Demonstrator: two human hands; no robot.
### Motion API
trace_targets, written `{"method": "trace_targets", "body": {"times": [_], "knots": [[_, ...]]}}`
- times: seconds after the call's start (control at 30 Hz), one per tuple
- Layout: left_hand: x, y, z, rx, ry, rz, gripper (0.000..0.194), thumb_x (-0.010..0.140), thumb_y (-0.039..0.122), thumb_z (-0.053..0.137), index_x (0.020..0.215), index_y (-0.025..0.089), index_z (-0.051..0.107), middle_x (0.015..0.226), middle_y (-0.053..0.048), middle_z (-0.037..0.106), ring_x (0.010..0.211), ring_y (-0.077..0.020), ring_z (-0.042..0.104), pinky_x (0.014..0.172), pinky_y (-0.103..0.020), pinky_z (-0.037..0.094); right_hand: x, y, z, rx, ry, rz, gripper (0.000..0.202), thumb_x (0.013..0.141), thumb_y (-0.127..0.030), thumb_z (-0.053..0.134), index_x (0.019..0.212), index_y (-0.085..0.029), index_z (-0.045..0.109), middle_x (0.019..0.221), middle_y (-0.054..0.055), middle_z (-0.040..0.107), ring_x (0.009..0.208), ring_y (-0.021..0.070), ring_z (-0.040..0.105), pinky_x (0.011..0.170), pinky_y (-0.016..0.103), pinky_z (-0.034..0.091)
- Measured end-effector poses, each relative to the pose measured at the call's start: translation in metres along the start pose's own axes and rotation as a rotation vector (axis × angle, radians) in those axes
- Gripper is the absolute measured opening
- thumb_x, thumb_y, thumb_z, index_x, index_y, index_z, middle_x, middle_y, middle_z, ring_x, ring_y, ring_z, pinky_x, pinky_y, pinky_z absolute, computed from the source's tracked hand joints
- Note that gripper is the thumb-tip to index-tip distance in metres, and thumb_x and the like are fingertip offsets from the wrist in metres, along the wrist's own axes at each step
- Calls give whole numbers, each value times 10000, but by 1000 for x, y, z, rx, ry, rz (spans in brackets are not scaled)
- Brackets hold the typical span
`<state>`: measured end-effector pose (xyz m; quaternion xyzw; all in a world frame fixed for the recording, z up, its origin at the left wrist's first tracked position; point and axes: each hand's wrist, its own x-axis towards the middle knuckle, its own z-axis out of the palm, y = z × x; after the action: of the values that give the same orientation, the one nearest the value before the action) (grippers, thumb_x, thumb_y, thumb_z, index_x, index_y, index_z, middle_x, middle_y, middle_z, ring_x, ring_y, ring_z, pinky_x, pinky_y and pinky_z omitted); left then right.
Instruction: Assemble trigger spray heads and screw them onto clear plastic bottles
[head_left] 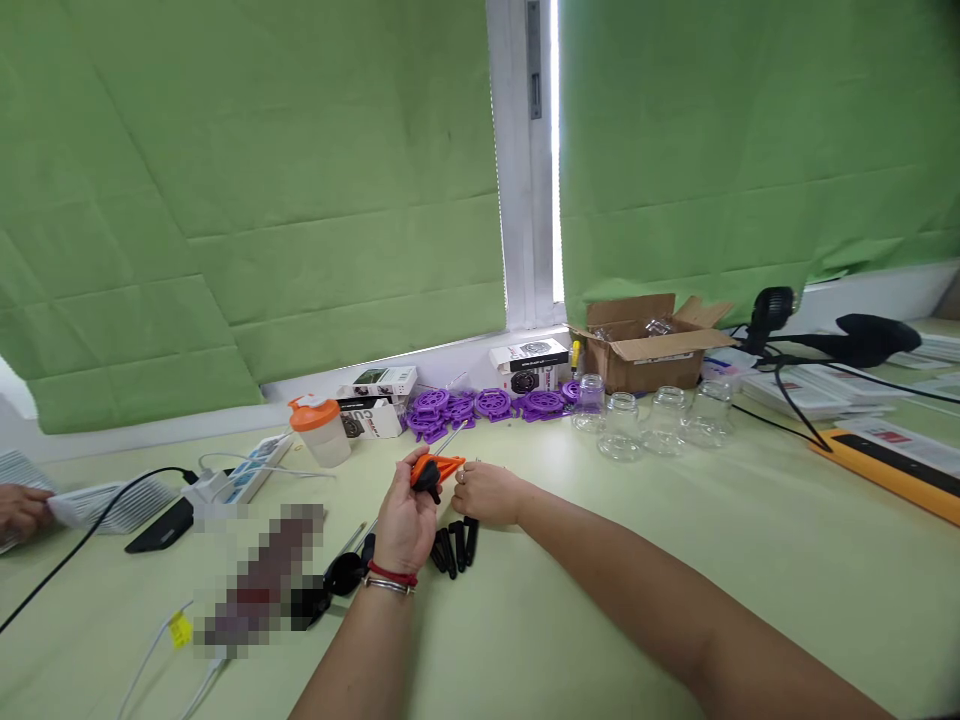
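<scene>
Head: left hand (406,522) holds one orange piece (445,466); four jars (622,432) stand.

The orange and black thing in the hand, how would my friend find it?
Look below the big green blinds to the pale green table. Near its middle, the left hand, with a red band at the wrist, holds the orange and black piece. Having both colours sets it apart from the black pieces nearby and the purple parts further back.

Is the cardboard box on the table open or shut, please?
Open. The box has its flaps spread outward, and clear items show inside.
</scene>
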<state>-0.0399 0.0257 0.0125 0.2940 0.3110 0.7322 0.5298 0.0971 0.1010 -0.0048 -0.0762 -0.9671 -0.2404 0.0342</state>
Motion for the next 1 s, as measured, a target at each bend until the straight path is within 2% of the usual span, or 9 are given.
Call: {"method": "trace_targets", "body": {"times": [0.2, 0.37, 0.43, 0.53, 0.63, 0.73, 0.83, 1.0], "knots": [[0, 0, -2, -31, -20, -13, 339, 898, 401, 408, 1014, 167, 623, 946, -64, 603, 764, -130, 543, 639, -240, 432, 3, -1, -2, -11, -28, -35, 129, 775, -142, 562, 707, -182, 665, 753, 49, 685, 772, 202, 574, 725, 336, 388], [-1, 0, -2, -40, -21, -4, 323, 895, 371, 420, 1030, 162, 625, 984, -72, 595, 758, -133, 528, 642, -253, 430, -3, 1, -2, 31, 24, 48, 161, 808, -113, 502, 764, -172, 646, 784, 65, 679, 773, 176, 569, 735, 318, 383], [0, 0, -2, -35, -22, -5, 314, 888, 368, 437, 1045, 170, 624, 1007, -69, 589, 771, -131, 520, 651, -253, 425, -11, 2, -4, 71, 111, 122, 171, 814, -93, 470, 789, -149, 630, 777, 82, 669, 759, 178, 568, 722, 323, 387], [0, -1, -3, -9, -42, -12, 322, 876, 387, 462, 1068, 181, 619, 1017, -62, 584, 788, -129, 510, 663, -249, 413, -26, 2, -15, 237, 348, 350, 151, 791, -97, 462, 771, -141, 605, 741, 86, 648, 745, 181, 561, 701, 320, 401], [-2, -2, 0, 39, -64, -22, 330, 855, 407, 499, 1072, 189, 618, 998, -53, 585, 771, -121, 500, 665, -245, 399, -40, 1, -37, 613, 680, 658, 105, 772, -146, 484, 781, -161, 588, 715, 47, 628, 677, 149, 550, 658, 286, 426], [-9, -2, 8, 90, -102, -34, 339, 836, 423, 526, 1059, 187, 626, 984, -51, 586, 742, -115, 488, 677, -251, 393, -47, 1, -62, 1098, 908, 852, 71, 772, -223, 515, 784, -173, 563, 697, 16, 604, 604, 120, 538, 553, 241, 430], [-19, -5, 20, 127, -167, -89, 340, 823, 420, 548, 1054, 186, 635, 972, -54, 588, 746, -118, 489, 695, -260, 389, -50, -1, -79, 1375, 1001, 899, 68, 730, -236, 567, 754, -175, 552, 654, -10, 589, 568, 108, 537, 527, 232, 430], [-32, -19, 34, 158, -322, -195, 331, 844, 400, 526, 1071, 186, 637, 1088, -82, 567, 851, -151, 489, 703, -269, 387, -60, -10, -86, 1471, 1030, 886, 53, 698, -200, 587, 744, -177, 572, 663, -15, 607, 640, 125, 605, 612, 254, 485]]}}
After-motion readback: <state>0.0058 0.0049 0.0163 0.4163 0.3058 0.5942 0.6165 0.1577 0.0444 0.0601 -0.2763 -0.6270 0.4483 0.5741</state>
